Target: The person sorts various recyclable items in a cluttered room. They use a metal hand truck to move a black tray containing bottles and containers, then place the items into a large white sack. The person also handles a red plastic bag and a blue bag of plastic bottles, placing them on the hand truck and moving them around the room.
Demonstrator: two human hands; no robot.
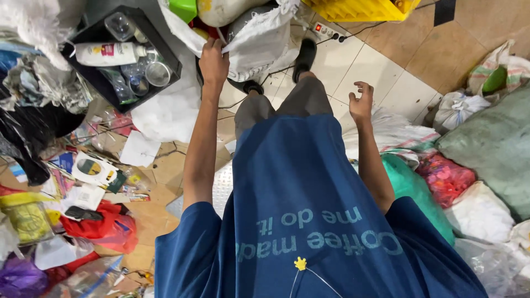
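My left hand (213, 62) grips the rim of a white woven sack (259, 38) in front of me, pulling its edge. Inside or behind the sack lie a green plastic item (184, 8) and a pale jug (223, 10). My right hand (361, 102) hangs free above the tiled floor, fingers spread, holding nothing. I stand in a blue shirt and grey trousers, one dark shoe (304, 53) planted beside the sack.
A black bin (94, 72) at the left holds plastic bottles and cups. Loose paper, packaging and red bags litter the left floor. Filled sacks, green (491, 143), white and pink, pile up at the right. A yellow crate (359, 8) and a power strip (328, 30) lie ahead.
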